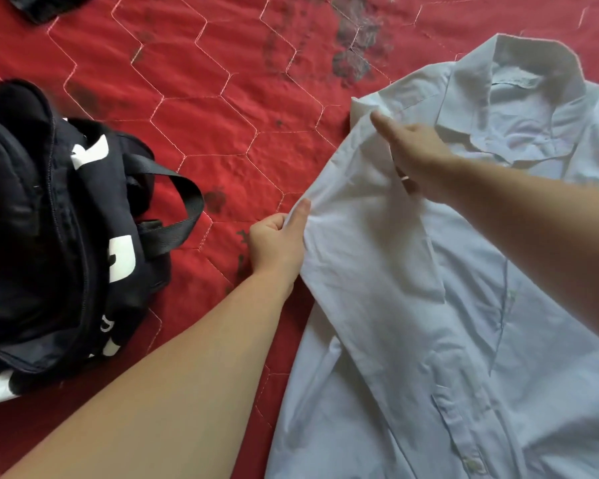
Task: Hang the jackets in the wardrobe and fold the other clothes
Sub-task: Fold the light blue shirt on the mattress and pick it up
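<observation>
Pale blue shirt (464,305) flat on red quilt (222,115), left hand (277,243) pinching sleeve fold, right hand (419,157) fingers clamped at shoulder, black bag (49,236) left.

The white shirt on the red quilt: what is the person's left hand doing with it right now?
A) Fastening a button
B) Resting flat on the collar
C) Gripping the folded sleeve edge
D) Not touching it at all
C: the left hand is curled round the edge of the folded-over sleeve on the white shirt, while the right hand holds the cloth near the shoulder.
</observation>
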`<action>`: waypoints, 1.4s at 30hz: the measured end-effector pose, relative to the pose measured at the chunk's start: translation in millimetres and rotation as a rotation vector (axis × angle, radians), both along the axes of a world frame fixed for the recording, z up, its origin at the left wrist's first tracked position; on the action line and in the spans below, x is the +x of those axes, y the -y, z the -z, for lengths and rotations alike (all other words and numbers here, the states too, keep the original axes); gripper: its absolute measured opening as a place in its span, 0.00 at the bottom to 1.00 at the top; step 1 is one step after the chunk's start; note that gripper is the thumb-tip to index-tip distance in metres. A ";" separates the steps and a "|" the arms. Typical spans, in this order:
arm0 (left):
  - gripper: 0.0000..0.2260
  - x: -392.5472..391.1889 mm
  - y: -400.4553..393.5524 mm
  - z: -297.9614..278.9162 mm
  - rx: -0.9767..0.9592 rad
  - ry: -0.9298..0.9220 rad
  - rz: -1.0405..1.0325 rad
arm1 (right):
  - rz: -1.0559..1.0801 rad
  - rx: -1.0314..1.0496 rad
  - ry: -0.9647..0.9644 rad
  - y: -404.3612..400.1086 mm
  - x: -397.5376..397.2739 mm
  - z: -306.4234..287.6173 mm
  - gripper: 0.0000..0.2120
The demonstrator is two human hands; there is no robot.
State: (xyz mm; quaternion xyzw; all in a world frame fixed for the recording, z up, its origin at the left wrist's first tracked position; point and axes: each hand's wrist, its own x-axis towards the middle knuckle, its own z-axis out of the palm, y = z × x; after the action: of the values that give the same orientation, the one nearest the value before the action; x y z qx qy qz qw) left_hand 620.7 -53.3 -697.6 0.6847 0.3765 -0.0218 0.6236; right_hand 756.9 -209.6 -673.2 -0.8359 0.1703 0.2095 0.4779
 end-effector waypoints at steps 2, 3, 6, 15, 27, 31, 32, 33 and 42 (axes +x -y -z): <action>0.26 -0.6 0.3 2.1 0.041 0.019 -0.022 | -0.113 0.012 0.049 12.6 -21.7 -2.8 0.28; 0.27 -0.7 0.5 3.9 0.054 0.025 -0.035 | -0.143 0.009 0.065 21.3 -35.3 -3.6 0.28; 0.26 0.0 1.1 7.5 0.140 0.018 -0.034 | -0.220 -0.059 0.130 47.7 -83.1 0.4 0.23; 0.21 -3.1 47.6 -28.2 1.074 0.117 0.819 | -0.362 -0.308 0.479 151.5 -204.7 -13.8 0.19; 0.18 17.0 255.9 -32.4 0.630 0.134 1.041 | 0.675 -0.241 0.258 302.4 -215.5 -12.6 0.21; 0.21 38.1 283.2 -29.8 0.773 0.142 1.019 | 0.689 0.080 -0.024 314.5 -200.9 -6.4 0.30; 0.22 44.1 289.7 -30.1 0.752 0.148 1.012 | 0.665 0.125 -0.031 312.4 -195.3 -5.6 0.28; 0.23 50.5 296.9 -30.6 0.695 0.148 0.997 | 0.665 0.177 -0.016 310.2 -189.0 -5.5 0.25; 0.29 76.4 345.5 -15.3 0.944 0.061 1.410 | 0.709 -0.057 0.252 340.4 -184.0 12.6 0.23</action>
State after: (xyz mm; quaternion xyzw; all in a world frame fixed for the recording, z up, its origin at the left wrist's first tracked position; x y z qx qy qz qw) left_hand 697.1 -398.8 -682.3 0.9480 -0.1856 -0.2275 0.1231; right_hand 572.9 -550.0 -685.8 -0.7573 0.3945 -0.0784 0.5145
